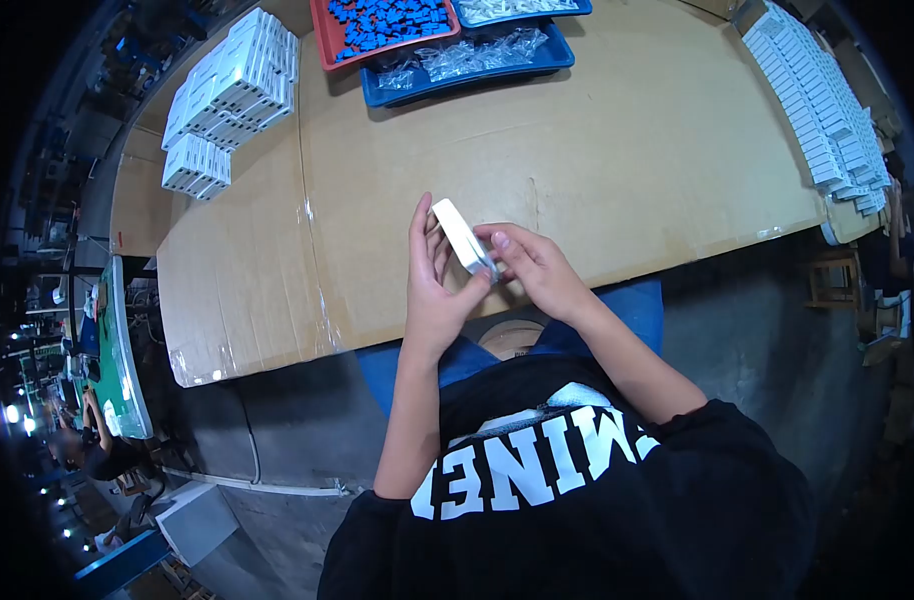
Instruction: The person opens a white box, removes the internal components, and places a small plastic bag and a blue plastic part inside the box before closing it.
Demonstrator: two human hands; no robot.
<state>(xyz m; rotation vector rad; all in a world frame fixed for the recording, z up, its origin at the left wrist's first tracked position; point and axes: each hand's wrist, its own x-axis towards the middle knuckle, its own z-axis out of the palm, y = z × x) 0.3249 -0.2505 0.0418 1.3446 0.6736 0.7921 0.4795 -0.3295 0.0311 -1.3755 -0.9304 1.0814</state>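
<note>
A small, slim white box [459, 233] is held tilted above the cardboard-covered table, near its front edge. My left hand [437, 290] grips it, with the thumb at the lower end and the fingers along the far side. The fingers of my right hand [542, 272] are curled against the box's lower right end, where a greyish, shiny part shows. My fingers partly cover that end, so its details are hidden.
Stacked white boxes [239, 75] stand at the table's [397, 160] left; long rows of white boxes [812, 95] line its right. At the back are a red tray [327, 45] of blue parts, a blue tray [467, 82] of clear plastic pieces, and another blue tray [583, 8] of whitish parts.
</note>
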